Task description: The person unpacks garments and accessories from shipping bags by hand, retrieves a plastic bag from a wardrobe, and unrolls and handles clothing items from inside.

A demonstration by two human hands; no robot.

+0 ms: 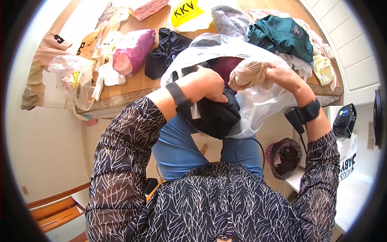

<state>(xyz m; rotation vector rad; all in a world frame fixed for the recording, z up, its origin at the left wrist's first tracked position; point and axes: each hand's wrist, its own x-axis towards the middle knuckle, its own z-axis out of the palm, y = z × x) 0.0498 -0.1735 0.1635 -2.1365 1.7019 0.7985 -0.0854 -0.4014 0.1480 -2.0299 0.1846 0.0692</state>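
A white translucent plastic bag (pixel 258 107) lies across my lap and the table's front edge, its mouth facing me. My left hand (pixel 209 84) is closed on a bundled black garment (pixel 217 115) that sags over my knees, a small white label showing on it. With my right hand (pixel 280 76) I grip a rolled beige garment (pixel 248 74) at the bag's opening; some of those fingertips are hidden behind the cloth. Between the two hands, dark maroon cloth (pixel 223 66) shows inside the bag.
On the wooden table (pixel 135 86) lie a pink-purple package (pixel 135 52), black cloth (pixel 167 50), a dark green garment (pixel 282 36), grey fluffy cloth (pixel 229 22) and a yellow KKV bag (pixel 187 14). A lined waste basket (pixel 284 157) stands on the floor at right.
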